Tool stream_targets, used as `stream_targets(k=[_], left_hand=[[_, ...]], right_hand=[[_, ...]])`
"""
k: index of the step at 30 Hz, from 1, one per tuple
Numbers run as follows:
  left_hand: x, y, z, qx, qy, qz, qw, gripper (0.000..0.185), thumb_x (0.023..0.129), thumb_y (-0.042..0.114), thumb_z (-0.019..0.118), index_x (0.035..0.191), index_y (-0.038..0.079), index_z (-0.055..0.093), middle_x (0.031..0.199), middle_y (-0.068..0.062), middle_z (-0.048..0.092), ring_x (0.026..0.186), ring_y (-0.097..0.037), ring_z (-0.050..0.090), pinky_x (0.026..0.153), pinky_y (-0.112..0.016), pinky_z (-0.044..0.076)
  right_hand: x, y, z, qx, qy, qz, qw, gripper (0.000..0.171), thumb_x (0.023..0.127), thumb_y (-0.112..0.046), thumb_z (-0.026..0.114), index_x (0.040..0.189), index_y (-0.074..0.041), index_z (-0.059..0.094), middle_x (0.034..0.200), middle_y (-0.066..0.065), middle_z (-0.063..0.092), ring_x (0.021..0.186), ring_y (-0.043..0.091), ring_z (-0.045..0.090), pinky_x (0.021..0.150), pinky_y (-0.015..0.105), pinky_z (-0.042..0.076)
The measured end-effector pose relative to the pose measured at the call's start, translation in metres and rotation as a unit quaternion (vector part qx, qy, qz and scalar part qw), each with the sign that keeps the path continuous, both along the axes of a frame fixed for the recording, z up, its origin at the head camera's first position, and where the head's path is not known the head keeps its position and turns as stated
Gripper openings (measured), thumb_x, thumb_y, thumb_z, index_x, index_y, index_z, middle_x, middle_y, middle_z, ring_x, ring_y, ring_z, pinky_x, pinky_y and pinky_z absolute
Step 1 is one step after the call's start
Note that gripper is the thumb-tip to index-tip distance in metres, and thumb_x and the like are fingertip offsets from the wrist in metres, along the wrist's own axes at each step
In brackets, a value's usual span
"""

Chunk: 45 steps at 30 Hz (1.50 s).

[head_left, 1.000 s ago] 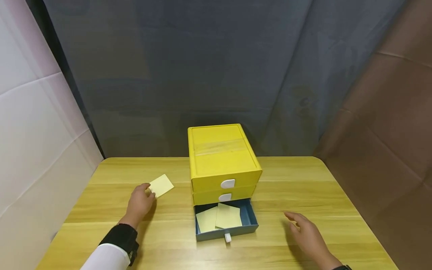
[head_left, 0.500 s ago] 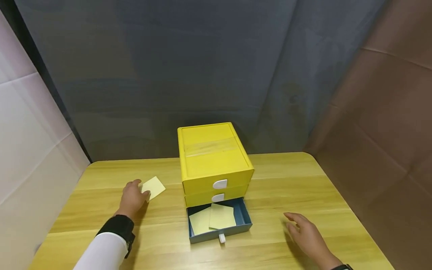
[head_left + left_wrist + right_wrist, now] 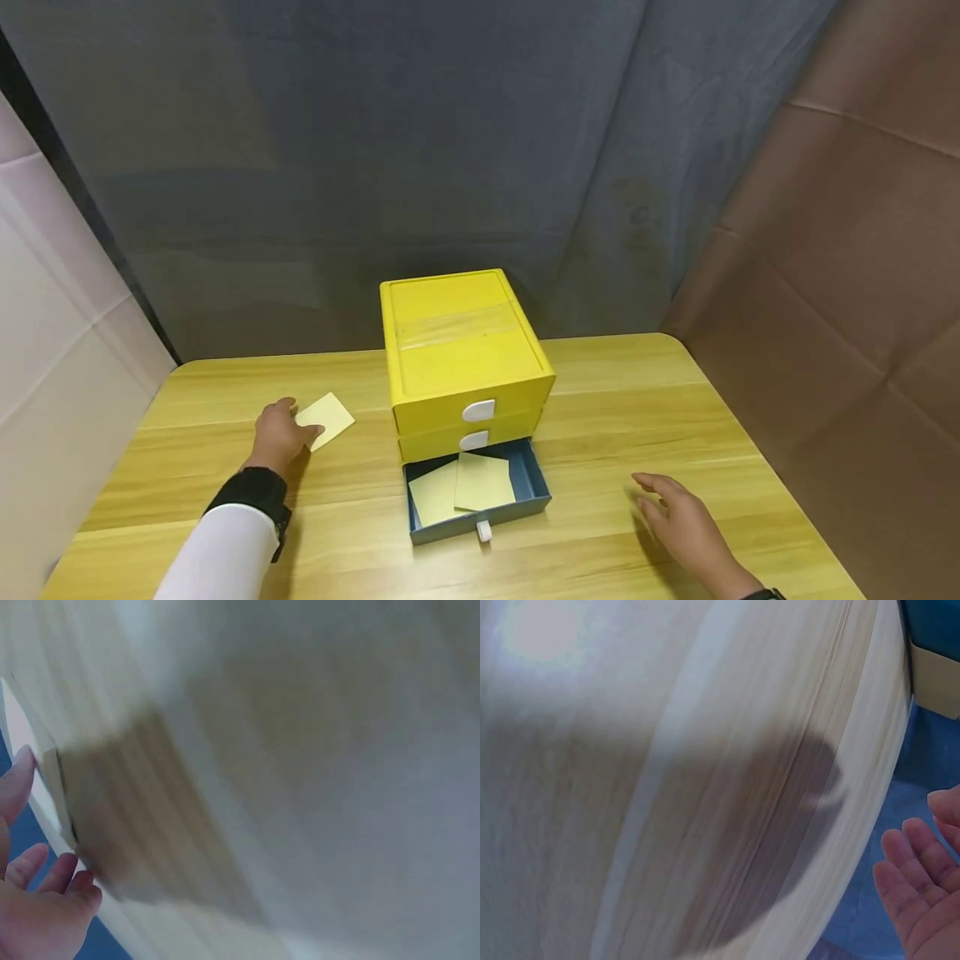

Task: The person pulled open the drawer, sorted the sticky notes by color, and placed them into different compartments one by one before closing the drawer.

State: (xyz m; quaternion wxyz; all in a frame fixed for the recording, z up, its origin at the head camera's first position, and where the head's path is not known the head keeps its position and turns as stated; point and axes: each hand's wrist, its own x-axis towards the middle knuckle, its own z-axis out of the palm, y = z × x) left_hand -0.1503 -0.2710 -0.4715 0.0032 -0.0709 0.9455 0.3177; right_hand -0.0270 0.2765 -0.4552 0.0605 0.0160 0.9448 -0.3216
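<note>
A pale yellow sticky note (image 3: 325, 420), a thin flat square of paper, lies on the wooden table (image 3: 645, 417) left of the drawer unit, turned so one corner points away toward the backdrop and another toward the unit. The left hand (image 3: 279, 435) rests on the tabletop with its fingertips and thumb at the note's near-left edge; whether they actually pinch it cannot be told, and the left wrist view is too blurred to help. Two more notes of the same kind (image 3: 461, 487) lie overlapping inside the open bottom drawer (image 3: 536, 483), a shallow blue tray with a small white pull tab at its front, so three notes are in sight. The drawer juts toward the person from a boxy yellow cabinet (image 3: 461, 350) with smooth sides, a recessed top and two closed yellow drawers, each with a white half-round handle. The right hand (image 3: 678, 517) lies open on the table right of the drawer, fingers loosely spread, holding nothing. The table has light, streaked grain and rounded corners. Behind hangs creased grey-blue fabric (image 3: 420, 142).
</note>
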Motion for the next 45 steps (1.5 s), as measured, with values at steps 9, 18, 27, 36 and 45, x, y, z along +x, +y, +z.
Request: stream_targets(k=[9,18,27,36,45], left_hand=[[-0.011,0.003,0.013,-0.056,-0.025,-0.049,0.9969,0.058,0.08,0.01,0.077,0.118,-0.023,0.048,0.114,-0.039,0.054,0.109,-0.057,0.047,0.098,-0.059,0.039],[-0.009,0.007,0.014,-0.065,-0.043,-0.034,0.9964,0.051,0.08,0.013,0.076,0.111,-0.022,0.053,0.104,-0.036,0.055,0.102,-0.052,0.045,0.089,-0.054,0.038],[-0.006,0.009,0.013,0.003,-0.036,-0.012,0.9993,0.047,0.075,0.005,0.075,0.104,-0.02,0.048,0.098,-0.034,0.057,0.094,-0.048,0.052,0.086,-0.054,0.044],[-0.004,0.009,0.012,0.034,-0.036,0.006,0.9987,0.046,0.073,0.003,0.076,0.1,-0.013,0.042,0.092,-0.028,0.053,0.092,-0.045,0.047,0.082,-0.051,0.043],[0.0,0.015,0.014,0.094,-0.058,0.009,0.9938,0.05,0.075,-0.003,0.07,0.102,-0.008,0.028,0.087,-0.023,0.048,0.085,-0.037,0.048,0.074,-0.041,0.044]], right_hand=[[0.002,-0.001,-0.001,-0.006,-0.007,-0.01,1.0,0.042,0.093,-0.005,0.06,0.134,0.0,0.052,0.129,0.02,0.055,0.116,0.043,0.054,0.084,0.045,0.055],[0.004,-0.001,-0.002,0.001,0.003,-0.015,1.0,0.042,0.092,-0.004,0.061,0.133,0.0,0.053,0.128,0.019,0.056,0.116,0.041,0.055,0.085,0.046,0.054],[0.007,-0.003,-0.004,0.006,0.012,-0.016,1.0,0.041,0.091,-0.002,0.061,0.131,0.001,0.054,0.127,0.018,0.058,0.116,0.04,0.055,0.087,0.047,0.053],[0.01,-0.002,-0.006,0.004,0.018,-0.02,1.0,0.04,0.091,-0.003,0.061,0.131,0.0,0.055,0.127,0.016,0.058,0.115,0.038,0.056,0.083,0.039,0.056],[0.011,-0.004,-0.005,0.006,0.024,-0.022,0.999,0.041,0.09,-0.001,0.061,0.13,0.001,0.055,0.125,0.016,0.059,0.114,0.038,0.057,0.084,0.04,0.056]])
